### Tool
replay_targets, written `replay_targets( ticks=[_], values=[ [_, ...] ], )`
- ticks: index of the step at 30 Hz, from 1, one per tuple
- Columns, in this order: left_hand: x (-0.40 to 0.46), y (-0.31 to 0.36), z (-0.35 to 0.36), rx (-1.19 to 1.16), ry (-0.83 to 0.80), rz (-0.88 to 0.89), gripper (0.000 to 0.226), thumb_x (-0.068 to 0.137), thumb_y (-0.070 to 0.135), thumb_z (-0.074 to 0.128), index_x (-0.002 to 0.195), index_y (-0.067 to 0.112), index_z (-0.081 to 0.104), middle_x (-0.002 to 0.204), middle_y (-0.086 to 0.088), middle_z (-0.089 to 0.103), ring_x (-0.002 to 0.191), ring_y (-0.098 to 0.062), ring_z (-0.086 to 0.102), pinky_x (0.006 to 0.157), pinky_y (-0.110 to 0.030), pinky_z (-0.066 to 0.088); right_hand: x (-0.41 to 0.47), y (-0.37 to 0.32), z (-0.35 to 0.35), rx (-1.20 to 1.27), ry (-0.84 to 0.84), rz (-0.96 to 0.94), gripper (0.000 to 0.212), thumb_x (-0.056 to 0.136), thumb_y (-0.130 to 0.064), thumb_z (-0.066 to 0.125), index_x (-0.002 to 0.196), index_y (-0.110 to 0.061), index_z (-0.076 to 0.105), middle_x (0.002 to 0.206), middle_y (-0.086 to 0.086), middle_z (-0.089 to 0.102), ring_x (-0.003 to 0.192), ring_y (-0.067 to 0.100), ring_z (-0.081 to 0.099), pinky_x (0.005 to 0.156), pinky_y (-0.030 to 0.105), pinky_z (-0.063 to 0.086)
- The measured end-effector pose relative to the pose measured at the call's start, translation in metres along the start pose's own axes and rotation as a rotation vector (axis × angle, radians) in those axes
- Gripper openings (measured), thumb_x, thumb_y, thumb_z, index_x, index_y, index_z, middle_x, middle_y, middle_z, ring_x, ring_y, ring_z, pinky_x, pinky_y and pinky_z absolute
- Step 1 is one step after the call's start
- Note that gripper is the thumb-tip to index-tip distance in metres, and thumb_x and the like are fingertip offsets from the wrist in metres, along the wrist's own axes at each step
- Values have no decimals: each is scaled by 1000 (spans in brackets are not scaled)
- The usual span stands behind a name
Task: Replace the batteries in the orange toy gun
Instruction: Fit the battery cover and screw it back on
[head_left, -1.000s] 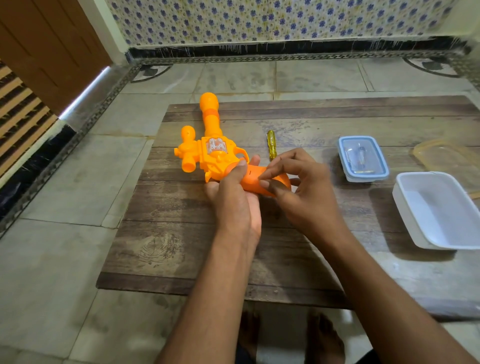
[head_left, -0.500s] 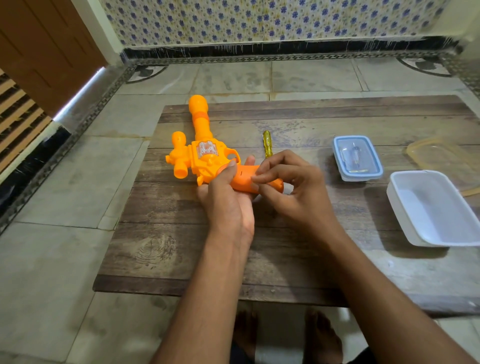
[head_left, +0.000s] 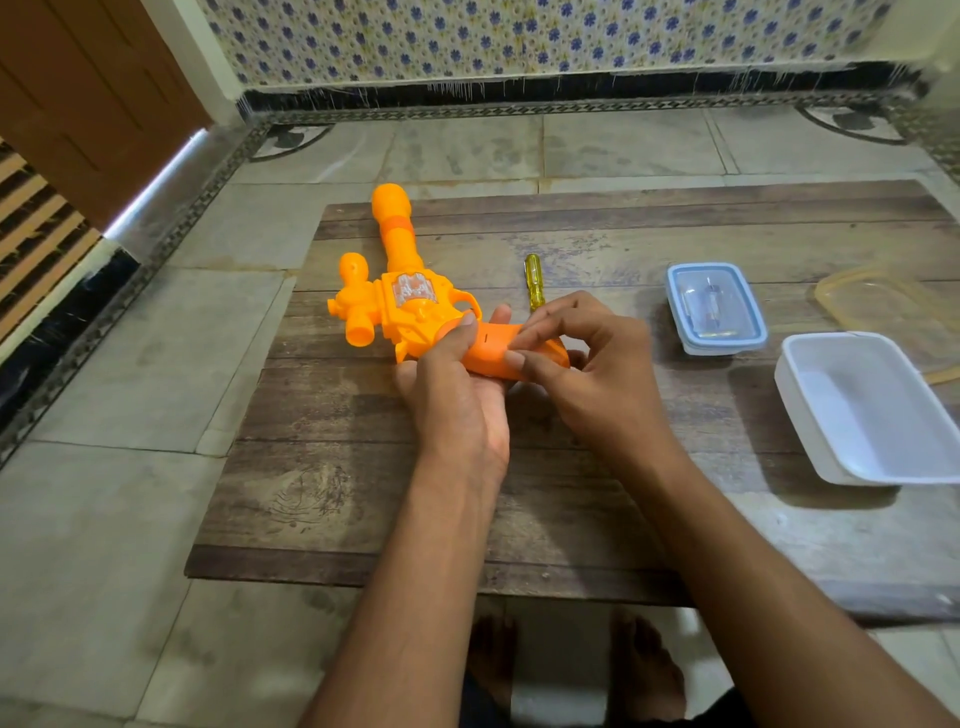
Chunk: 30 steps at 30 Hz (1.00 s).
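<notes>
writing: none readable; silver panel on the gun body too blurred
toy gun: on wooden table, barrel toward 12 o'clock
left hand: cradles the grip from below
right hand: fingertips pinch the grip's cover
screwdriver: yellow, at 1 o'clock of gun

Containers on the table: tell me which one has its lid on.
The small clear container with the blue-rimmed lid, right of the yellow screwdriver. The white tub nearer the table's right edge is open.
</notes>
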<state>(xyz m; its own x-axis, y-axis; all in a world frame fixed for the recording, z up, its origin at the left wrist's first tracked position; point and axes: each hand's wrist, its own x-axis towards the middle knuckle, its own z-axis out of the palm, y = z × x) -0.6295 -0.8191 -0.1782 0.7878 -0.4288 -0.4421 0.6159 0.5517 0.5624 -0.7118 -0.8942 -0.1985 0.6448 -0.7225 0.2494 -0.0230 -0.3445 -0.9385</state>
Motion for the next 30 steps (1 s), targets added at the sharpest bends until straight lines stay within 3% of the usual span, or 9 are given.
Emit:
replay_targets(
  ticks=[4, 10, 14, 20, 25, 28, 30],
  values=[
    [0, 0, 0, -8, 1, 1, 50, 94, -12, 55, 141, 3, 46, 133, -21, 62, 104, -43, 72, 57, -46, 59, -1, -2, 2, -68, -10, -24, 12, 79, 1, 81, 83, -8, 74, 99, 3, 68, 95, 7, 65, 77, 10, 47],
    [1, -1, -1, -8, -3, 12, 45, 94, -12, 54, 137, -1, 49, 130, -23, 63, 107, -46, 70, 56, -44, 60, -1, -5, 8, -15, 27, 42, 13, 76, 2, 83, 79, -9, 75, 98, 4, 67, 98, 10, 65, 79, 30, 52],
    [2, -1, -1, -7, -8, 13, 45, 93, -13, 55, 137, -1, 49, 128, -22, 64, 105, -45, 71, 58, -45, 60, -3, -7, 9, -5, 37, 74, 14, 77, 2, 81, 79, -10, 74, 102, 3, 65, 100, 6, 63, 83, 33, 54],
    [2, 1, -1, -23, -6, 25, 49, 94, -11, 55, 140, 0, 47, 131, -23, 63, 94, -39, 74, 56, -45, 60, -3, -10, 8, -7, 21, 81, 19, 77, 3, 81, 77, -14, 72, 105, -3, 65, 103, -7, 59, 83, 20, 47],
    [3, 0, -1, -29, -8, 28, 50, 93, -12, 55, 141, 2, 48, 134, -22, 62, 101, -43, 72, 55, -44, 61, -2, -8, 10, 56, 70, 89, 19, 75, 5, 79, 78, -12, 71, 104, 4, 68, 100, 0, 63, 87, 11, 46],
    [4, 0, -2, -26, -16, 28, 50, 93, -12, 56, 140, 2, 48, 132, -21, 63, 98, -41, 74, 60, -50, 62, -1, -7, 10, 100, 81, 97, 20, 74, 7, 79, 76, -12, 72, 102, 3, 68, 98, -1, 64, 87, 14, 48],
    [5, -2, -3, -21, -21, 27, 49, 93, -11, 56, 139, 2, 50, 130, -21, 65, 94, -39, 76, 72, -59, 61, 0, -5, 10, 134, 93, 110, 23, 72, 7, 80, 73, -15, 73, 102, 3, 68, 101, 5, 66, 89, 23, 51]
  ],
)
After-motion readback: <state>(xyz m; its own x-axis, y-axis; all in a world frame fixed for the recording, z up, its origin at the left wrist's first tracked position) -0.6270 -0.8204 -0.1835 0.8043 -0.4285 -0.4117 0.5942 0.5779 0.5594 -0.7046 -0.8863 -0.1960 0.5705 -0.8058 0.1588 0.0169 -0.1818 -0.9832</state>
